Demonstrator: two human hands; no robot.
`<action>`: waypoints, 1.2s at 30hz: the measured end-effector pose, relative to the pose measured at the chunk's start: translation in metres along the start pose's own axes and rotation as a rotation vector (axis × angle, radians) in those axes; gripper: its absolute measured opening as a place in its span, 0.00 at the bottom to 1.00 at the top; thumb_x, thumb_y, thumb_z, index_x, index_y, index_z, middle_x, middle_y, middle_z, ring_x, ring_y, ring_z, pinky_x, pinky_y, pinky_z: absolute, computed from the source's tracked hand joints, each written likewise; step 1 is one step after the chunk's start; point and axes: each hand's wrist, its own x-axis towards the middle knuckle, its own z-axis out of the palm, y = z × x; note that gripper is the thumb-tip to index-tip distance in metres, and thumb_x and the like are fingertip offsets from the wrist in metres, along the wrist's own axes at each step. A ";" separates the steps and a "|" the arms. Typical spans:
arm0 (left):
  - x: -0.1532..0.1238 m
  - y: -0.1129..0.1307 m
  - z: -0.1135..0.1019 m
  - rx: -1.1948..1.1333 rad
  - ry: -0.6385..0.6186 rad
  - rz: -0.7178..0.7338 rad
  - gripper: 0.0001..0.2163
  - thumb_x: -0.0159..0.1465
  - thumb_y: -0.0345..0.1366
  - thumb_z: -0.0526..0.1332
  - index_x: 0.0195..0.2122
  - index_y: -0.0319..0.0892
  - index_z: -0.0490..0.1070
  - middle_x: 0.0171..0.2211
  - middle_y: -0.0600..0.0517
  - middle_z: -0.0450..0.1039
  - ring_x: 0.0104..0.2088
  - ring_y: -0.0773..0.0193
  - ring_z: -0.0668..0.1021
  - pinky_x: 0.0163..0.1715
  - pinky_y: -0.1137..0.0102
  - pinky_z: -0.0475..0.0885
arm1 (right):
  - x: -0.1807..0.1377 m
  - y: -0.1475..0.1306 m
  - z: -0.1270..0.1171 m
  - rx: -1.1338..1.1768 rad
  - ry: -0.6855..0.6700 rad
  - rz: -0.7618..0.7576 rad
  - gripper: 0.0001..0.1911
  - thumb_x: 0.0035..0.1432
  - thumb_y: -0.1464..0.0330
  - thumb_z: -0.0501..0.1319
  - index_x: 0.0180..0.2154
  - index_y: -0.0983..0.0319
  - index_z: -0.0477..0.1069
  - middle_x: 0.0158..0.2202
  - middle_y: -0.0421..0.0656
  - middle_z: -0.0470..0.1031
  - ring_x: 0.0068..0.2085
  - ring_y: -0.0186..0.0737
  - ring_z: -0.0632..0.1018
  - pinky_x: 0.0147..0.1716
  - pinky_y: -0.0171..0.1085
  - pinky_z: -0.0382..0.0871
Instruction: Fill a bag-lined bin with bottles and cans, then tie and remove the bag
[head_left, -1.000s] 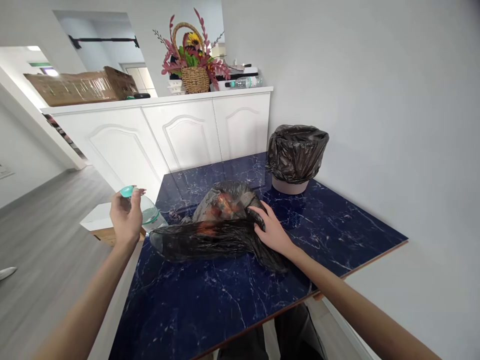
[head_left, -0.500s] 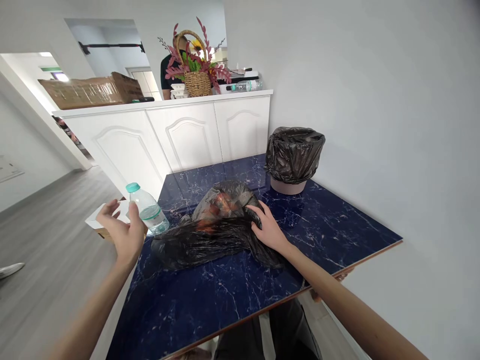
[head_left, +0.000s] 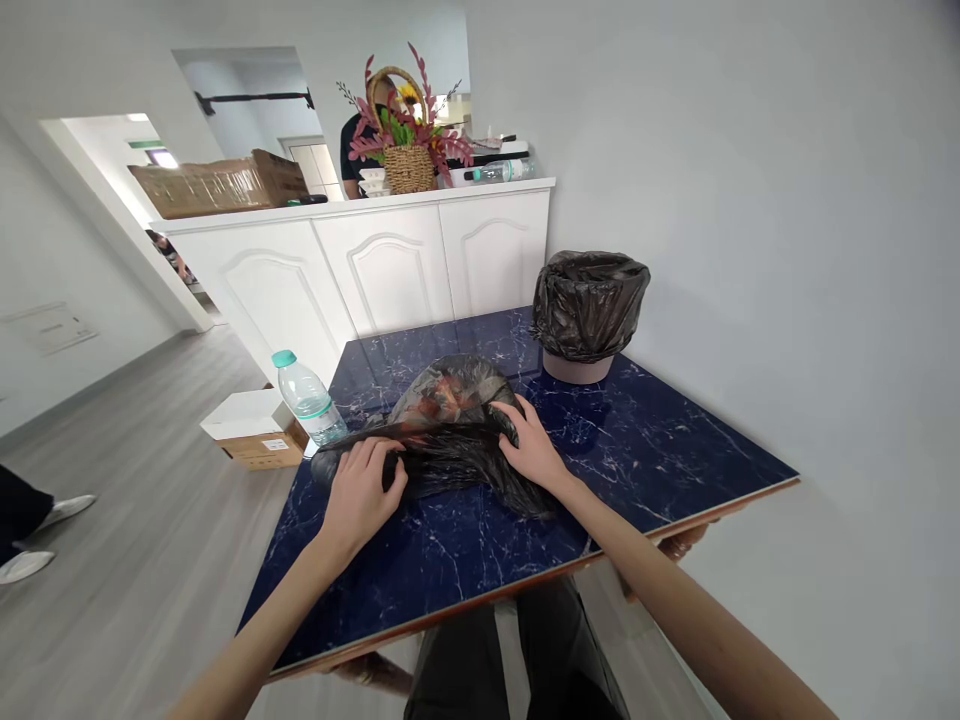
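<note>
A black plastic bag (head_left: 442,440) with something orange inside lies in the middle of the dark blue marble table (head_left: 660,440). My left hand (head_left: 364,495) grips the bag's stretched-out left end, fingers curled into the plastic. My right hand (head_left: 529,445) presses on the bag's right side, fingers closed over a fold. A clear water bottle (head_left: 306,398) with a teal cap stands upright at the table's left edge, just left of the bag and free of both hands.
A small bin (head_left: 589,312) lined with a black bag stands at the table's far right by the wall. A white box (head_left: 255,428) sits on the floor to the left. Behind a white counter (head_left: 360,255) with a flower basket (head_left: 409,150) stands a person.
My left hand let go of the water bottle, which now stands on the table's edge, and moved right onto the bag's left end. My right hand stayed on the bag.
</note>
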 end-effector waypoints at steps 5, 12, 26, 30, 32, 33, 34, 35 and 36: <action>0.012 0.006 0.019 0.025 0.084 -0.133 0.18 0.72 0.44 0.58 0.59 0.42 0.67 0.58 0.37 0.74 0.59 0.39 0.77 0.58 0.48 0.73 | 0.002 0.001 0.001 0.025 0.035 -0.034 0.33 0.67 0.71 0.57 0.71 0.51 0.64 0.78 0.52 0.50 0.76 0.57 0.63 0.70 0.56 0.67; 0.035 0.011 0.038 0.042 -0.046 -0.241 0.29 0.72 0.51 0.59 0.65 0.35 0.61 0.60 0.29 0.74 0.60 0.33 0.79 0.59 0.46 0.74 | 0.004 0.003 0.001 0.048 0.028 -0.032 0.33 0.66 0.72 0.57 0.71 0.51 0.64 0.78 0.52 0.50 0.76 0.57 0.63 0.69 0.55 0.69; 0.031 0.031 -0.030 -0.138 -0.115 -0.200 0.33 0.68 0.54 0.63 0.70 0.48 0.56 0.61 0.43 0.79 0.50 0.43 0.87 0.43 0.56 0.81 | 0.007 0.008 0.002 -0.020 0.039 -0.006 0.31 0.71 0.64 0.58 0.73 0.46 0.62 0.79 0.51 0.50 0.68 0.61 0.73 0.63 0.58 0.74; 0.011 0.027 -0.082 -0.184 0.094 -0.183 0.21 0.68 0.54 0.62 0.58 0.53 0.66 0.51 0.49 0.84 0.48 0.48 0.87 0.45 0.57 0.81 | 0.007 0.006 0.001 -0.051 0.025 0.005 0.31 0.71 0.65 0.58 0.72 0.47 0.62 0.79 0.52 0.50 0.70 0.62 0.71 0.63 0.57 0.75; 0.004 0.015 -0.101 -0.130 0.209 -0.261 0.20 0.65 0.56 0.63 0.53 0.54 0.68 0.47 0.52 0.84 0.43 0.48 0.87 0.40 0.58 0.81 | 0.007 0.005 0.000 -0.051 0.018 0.000 0.31 0.71 0.66 0.57 0.72 0.48 0.62 0.78 0.52 0.50 0.72 0.61 0.69 0.64 0.57 0.74; 0.001 0.007 -0.108 -0.095 0.255 -0.310 0.21 0.62 0.58 0.64 0.51 0.54 0.68 0.45 0.53 0.84 0.41 0.48 0.87 0.37 0.58 0.80 | 0.007 0.004 0.000 -0.047 0.019 -0.005 0.31 0.70 0.67 0.57 0.72 0.49 0.62 0.78 0.53 0.50 0.73 0.61 0.68 0.65 0.57 0.73; -0.001 -0.002 -0.114 -0.061 0.289 -0.361 0.22 0.60 0.59 0.64 0.49 0.54 0.68 0.45 0.53 0.84 0.39 0.48 0.86 0.36 0.58 0.80 | 0.006 0.004 0.000 -0.041 0.024 -0.010 0.31 0.70 0.68 0.57 0.72 0.49 0.62 0.78 0.53 0.51 0.74 0.60 0.67 0.66 0.56 0.72; -0.002 -0.011 -0.118 -0.029 0.313 -0.411 0.23 0.58 0.61 0.64 0.48 0.54 0.68 0.45 0.53 0.85 0.40 0.47 0.87 0.37 0.58 0.80 | 0.006 0.004 0.001 -0.035 0.029 -0.016 0.31 0.69 0.68 0.57 0.72 0.50 0.62 0.77 0.53 0.51 0.75 0.60 0.65 0.66 0.56 0.71; -0.004 -0.021 -0.120 -0.002 0.326 -0.461 0.25 0.57 0.63 0.64 0.48 0.53 0.69 0.45 0.52 0.85 0.42 0.46 0.87 0.40 0.57 0.80 | 0.006 0.004 0.001 -0.030 0.035 -0.020 0.32 0.69 0.69 0.57 0.72 0.50 0.63 0.77 0.53 0.51 0.75 0.59 0.64 0.67 0.56 0.71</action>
